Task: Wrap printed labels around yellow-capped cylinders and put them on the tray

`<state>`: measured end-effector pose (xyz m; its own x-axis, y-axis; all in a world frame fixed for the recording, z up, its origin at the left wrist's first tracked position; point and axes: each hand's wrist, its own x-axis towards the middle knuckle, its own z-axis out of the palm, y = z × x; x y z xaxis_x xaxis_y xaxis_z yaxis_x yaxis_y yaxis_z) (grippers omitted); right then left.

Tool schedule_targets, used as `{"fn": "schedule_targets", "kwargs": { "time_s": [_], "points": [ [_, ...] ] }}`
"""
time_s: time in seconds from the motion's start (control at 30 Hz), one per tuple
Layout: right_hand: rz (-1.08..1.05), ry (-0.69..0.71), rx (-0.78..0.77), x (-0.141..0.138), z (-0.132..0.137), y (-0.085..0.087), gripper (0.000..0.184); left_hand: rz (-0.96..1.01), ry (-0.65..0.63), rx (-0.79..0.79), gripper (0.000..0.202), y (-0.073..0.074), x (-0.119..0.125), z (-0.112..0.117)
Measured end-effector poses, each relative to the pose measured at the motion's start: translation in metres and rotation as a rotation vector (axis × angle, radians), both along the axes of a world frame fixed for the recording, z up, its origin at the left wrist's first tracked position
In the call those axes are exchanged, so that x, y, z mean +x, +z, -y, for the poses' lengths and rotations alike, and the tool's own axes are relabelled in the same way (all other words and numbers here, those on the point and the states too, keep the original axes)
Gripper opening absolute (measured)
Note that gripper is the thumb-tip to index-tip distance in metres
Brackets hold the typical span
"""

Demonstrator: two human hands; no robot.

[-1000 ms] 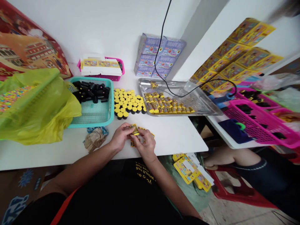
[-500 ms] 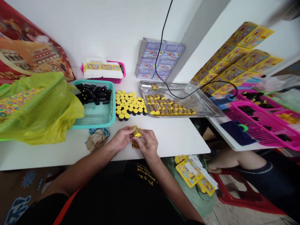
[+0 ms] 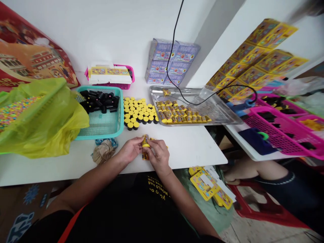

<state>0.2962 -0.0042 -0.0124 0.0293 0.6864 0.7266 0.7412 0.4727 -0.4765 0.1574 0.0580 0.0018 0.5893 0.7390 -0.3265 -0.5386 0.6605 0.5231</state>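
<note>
**Pinching a small yellow-capped tube (image 3: 145, 141)**

My left hand (image 3: 130, 150) and right hand (image 3: 159, 156) press close together, their fingertips pinching the tube low over the smooth white table (image 3: 192, 152). Glossy printed paper (image 3: 145, 154) sits directly below the cap. At 12 o'clock stand rows of round yellow caps (image 3: 138, 109). At 1 o'clock, a steel tray (image 3: 199, 124) holds wrapped tubes (image 3: 182, 114). At 11 o'clock, a teal mesh basket (image 3: 101, 136) holds black cylinders (image 3: 98, 101).
</note>
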Motion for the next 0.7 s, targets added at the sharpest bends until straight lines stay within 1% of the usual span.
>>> {"fn": "schedule_targets", "kwargs": {
  "time_s": [0.1,0.23,0.4,0.57,0.63,0.7],
  "points": [
    [0.014,-0.006,0.03,-0.0004,-0.0004,0.001,0.025,-0.039,-0.014,0.018,0.016,-0.0026,0.0006,0.001],
    [-0.035,-0.004,0.001,-0.0009,-0.0008,0.0009,0.027,-0.082,-0.014,0.039,0.02,-0.0013,0.001,0.0041],
    [-0.088,0.006,0.015,-0.0016,-0.0003,-0.0012,0.02,-0.077,-0.078,0.045,0.023,0.0006,0.0016,0.0076],
    [-0.004,-0.001,0.108,-0.0007,0.0002,-0.0023,0.018,-0.075,-0.124,0.059,0.024,-0.0001,0.0022,0.0086],
    [0.027,-0.005,0.14,0.0004,0.0003,-0.0024,0.018,-0.069,-0.111,0.058,0.022,0.0015,0.0023,0.0085],
    [0.023,-0.018,0.131,0.0011,0.0006,-0.0024,0.021,-0.059,-0.08,0.054,0.019,0.0041,0.0025,0.0084]
  ]
}}
